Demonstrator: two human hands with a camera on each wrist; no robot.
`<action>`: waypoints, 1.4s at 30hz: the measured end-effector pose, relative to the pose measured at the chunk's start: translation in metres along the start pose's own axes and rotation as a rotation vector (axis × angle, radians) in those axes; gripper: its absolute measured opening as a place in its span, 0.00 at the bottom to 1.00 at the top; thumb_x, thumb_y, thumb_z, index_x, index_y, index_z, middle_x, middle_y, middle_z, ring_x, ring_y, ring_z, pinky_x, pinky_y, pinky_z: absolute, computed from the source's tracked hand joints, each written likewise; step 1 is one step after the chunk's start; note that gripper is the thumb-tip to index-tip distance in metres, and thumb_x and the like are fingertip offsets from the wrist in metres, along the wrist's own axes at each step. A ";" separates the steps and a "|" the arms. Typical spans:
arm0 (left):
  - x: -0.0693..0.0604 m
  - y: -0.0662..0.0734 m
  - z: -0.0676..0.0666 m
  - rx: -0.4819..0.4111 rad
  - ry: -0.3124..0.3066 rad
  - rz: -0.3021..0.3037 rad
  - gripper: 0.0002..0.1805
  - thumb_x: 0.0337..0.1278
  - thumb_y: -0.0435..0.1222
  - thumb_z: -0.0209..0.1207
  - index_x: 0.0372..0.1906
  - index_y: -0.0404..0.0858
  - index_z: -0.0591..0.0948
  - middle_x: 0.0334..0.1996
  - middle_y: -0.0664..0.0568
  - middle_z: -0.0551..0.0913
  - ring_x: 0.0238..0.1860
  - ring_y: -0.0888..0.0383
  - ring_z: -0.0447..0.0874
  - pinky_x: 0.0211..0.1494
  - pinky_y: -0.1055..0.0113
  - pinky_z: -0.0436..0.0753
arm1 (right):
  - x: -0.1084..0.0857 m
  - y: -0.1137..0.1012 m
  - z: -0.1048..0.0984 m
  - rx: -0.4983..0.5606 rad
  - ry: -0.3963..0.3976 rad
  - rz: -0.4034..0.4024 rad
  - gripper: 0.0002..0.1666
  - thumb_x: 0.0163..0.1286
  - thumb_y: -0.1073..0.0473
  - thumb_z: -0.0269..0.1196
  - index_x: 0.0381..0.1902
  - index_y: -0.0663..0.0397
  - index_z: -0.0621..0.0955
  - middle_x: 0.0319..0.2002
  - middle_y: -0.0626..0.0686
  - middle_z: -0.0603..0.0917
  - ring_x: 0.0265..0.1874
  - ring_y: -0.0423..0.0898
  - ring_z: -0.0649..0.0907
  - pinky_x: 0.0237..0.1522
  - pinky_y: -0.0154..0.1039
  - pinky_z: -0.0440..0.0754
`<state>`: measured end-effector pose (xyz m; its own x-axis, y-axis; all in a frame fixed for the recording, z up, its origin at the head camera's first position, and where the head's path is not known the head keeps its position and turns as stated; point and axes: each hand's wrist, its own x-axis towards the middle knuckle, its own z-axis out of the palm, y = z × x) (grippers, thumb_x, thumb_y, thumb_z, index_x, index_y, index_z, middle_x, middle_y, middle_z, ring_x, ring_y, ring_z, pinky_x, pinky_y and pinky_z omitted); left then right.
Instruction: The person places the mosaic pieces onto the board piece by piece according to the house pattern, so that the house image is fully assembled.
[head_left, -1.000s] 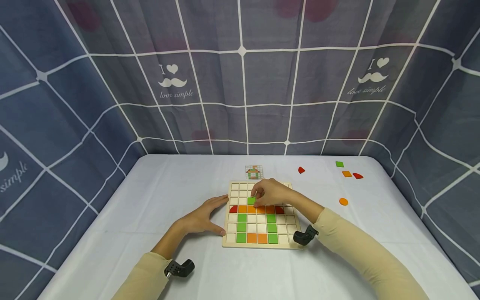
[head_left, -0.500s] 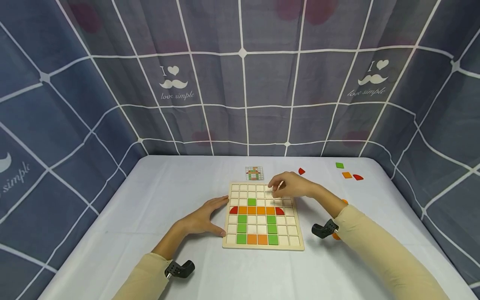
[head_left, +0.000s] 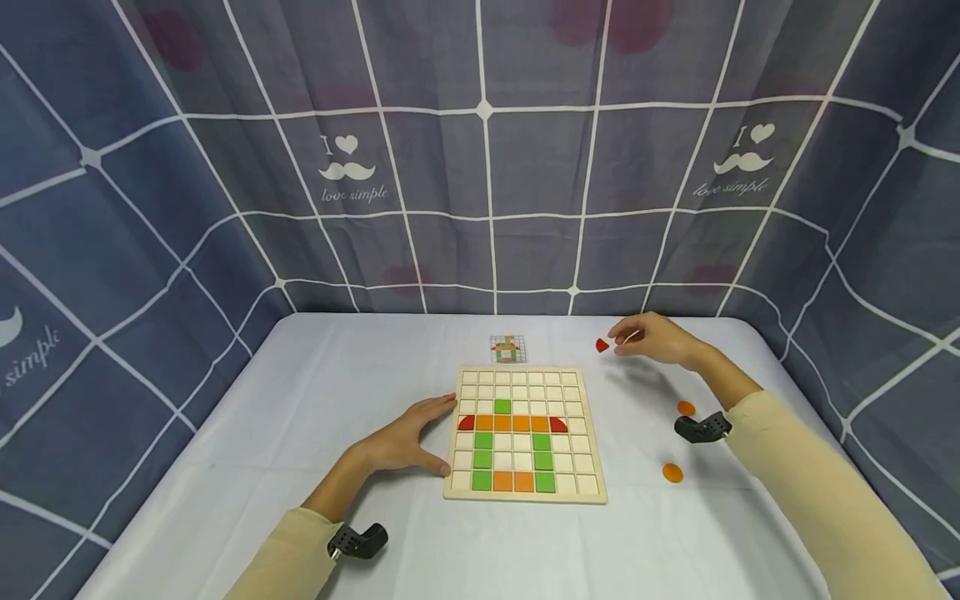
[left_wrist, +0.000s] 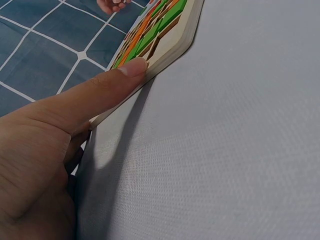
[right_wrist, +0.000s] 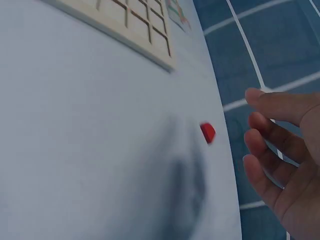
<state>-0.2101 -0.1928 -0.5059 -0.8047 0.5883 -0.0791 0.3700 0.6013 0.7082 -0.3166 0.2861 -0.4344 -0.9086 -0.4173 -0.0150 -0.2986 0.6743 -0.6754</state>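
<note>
Touching one board [head_left: 525,497]: left hand [head_left: 402,437]; seven green tiles [head_left: 483,459] inset

Smooth matt wood bd. [head_left: 522,442], woven tblcloth [left_wrist: 240,130], creased fabric bkgd. curtain [head_left: 540,162]

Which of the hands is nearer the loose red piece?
Right. The right hand hovers just beside the red piece; the left hand is farther off, touching the left edge of the board.

Left sleeve [head_left: 288,554] and right sleeve [head_left: 817,492]: plain, pale beige, fairly close-fitting, lightly creased, wrist-length. Left camera [head_left: 360,542] and right camera [head_left: 702,428], worn at sleeve edges: black, bent, elbow-like, rounded at free end, tiny holes near sleeve. Left hand [head_left: 405,437], right hand [head_left: 654,340]: both bare.
</note>
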 end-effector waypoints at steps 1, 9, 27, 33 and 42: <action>0.000 -0.001 0.000 0.003 0.000 -0.001 0.62 0.43 0.49 0.81 0.82 0.39 0.59 0.82 0.51 0.55 0.81 0.45 0.46 0.78 0.41 0.51 | 0.000 0.004 -0.004 -0.005 0.014 0.013 0.20 0.71 0.62 0.69 0.58 0.64 0.83 0.52 0.62 0.85 0.52 0.57 0.83 0.52 0.48 0.82; 0.000 -0.002 0.000 0.010 0.003 0.007 0.62 0.43 0.50 0.81 0.82 0.39 0.59 0.82 0.50 0.54 0.81 0.45 0.46 0.79 0.41 0.51 | -0.003 0.045 -0.033 -0.078 0.169 0.112 0.21 0.76 0.63 0.63 0.62 0.68 0.79 0.57 0.70 0.80 0.56 0.64 0.79 0.58 0.59 0.78; 0.000 -0.002 -0.002 0.029 -0.003 0.002 0.62 0.43 0.50 0.81 0.82 0.39 0.59 0.82 0.51 0.54 0.81 0.45 0.46 0.79 0.42 0.51 | -0.012 0.105 -0.020 -0.258 0.254 0.256 0.32 0.75 0.64 0.55 0.69 0.83 0.65 0.63 0.81 0.69 0.65 0.78 0.67 0.67 0.71 0.62; -0.001 0.000 -0.002 0.031 0.009 0.001 0.62 0.43 0.50 0.81 0.82 0.39 0.60 0.82 0.52 0.55 0.81 0.46 0.46 0.79 0.42 0.51 | -0.014 0.108 -0.013 -0.196 0.318 0.271 0.24 0.76 0.66 0.56 0.64 0.78 0.74 0.59 0.78 0.75 0.62 0.75 0.71 0.66 0.69 0.65; 0.000 -0.002 0.001 0.026 0.001 -0.013 0.62 0.43 0.50 0.81 0.82 0.40 0.59 0.82 0.52 0.54 0.81 0.46 0.46 0.79 0.42 0.52 | -0.021 0.106 -0.015 -0.061 0.371 0.311 0.20 0.74 0.65 0.63 0.58 0.71 0.77 0.50 0.70 0.79 0.46 0.63 0.77 0.48 0.52 0.77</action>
<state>-0.2101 -0.1934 -0.5079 -0.8097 0.5802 -0.0876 0.3714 0.6224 0.6890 -0.3333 0.3757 -0.4949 -0.9969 0.0475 0.0621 -0.0029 0.7716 -0.6361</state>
